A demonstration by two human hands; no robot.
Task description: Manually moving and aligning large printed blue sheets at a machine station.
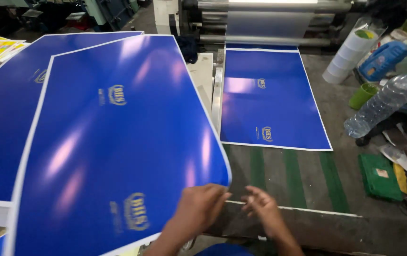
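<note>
Head view. Glossy blue sheet [118, 137], white-edged with small gold emblems, lies lifted and bowed over a stack of like sheets [0, 118] at the left. Its near right corner curls down toward the left hand [198, 208]. That hand is closed on the corner, fingers folded over the edge, apparently to keep the sheet off the stack and under control. The right hand [262, 208] hangs just beside it, fingers loosely spread and blurred, holding nothing; whether it touches the sheet edge cannot be told.

A second blue sheet [272, 95] lies flat on the grey feed table [307, 180], its far edge under the machine rollers [270, 23], so it appears to sit squared to the rollers. Green stripes mark the table surface ahead of it.

At the right edge:
1. A clear plastic bottle [383, 102] with a blue cap lies tilted; contents cannot be told.
2. A blue jug [383, 59] is capped.
3. A green cup [362, 95] stands near white tape rolls [348, 54]; its interior is not visible.
4. A green cloth [379, 175] lies on the table.
</note>
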